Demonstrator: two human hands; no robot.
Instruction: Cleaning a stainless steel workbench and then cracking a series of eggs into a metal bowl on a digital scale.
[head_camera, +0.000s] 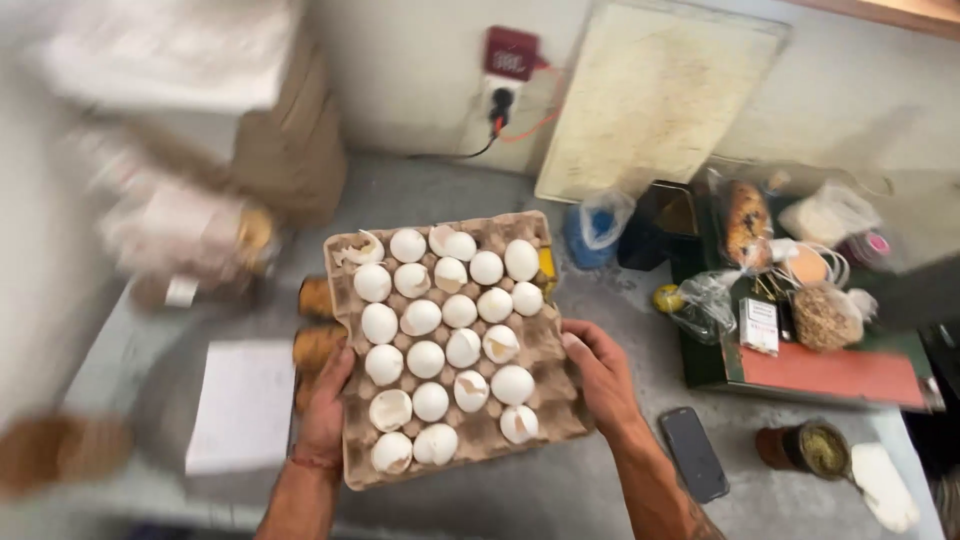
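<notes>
Now I see left hand (325, 410) and right hand (598, 372) each closed on opposite edges of egg tray (545, 410), keeping it level so eggshells (425, 358) stay seated; phone (693, 452) beside.

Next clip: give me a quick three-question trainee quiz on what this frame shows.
1. True or false: both hands hold the egg tray.
2. Which lies nearest the right hand? A) dark phone B) wall socket C) white paper
3. Fill in: several eggs in the tray are broken, leaving empty ____.

Key:
1. True: the left hand grips the tray's left edge, the right hand its right edge.
2. A.
3. Shells, such as the broken shell.
</notes>
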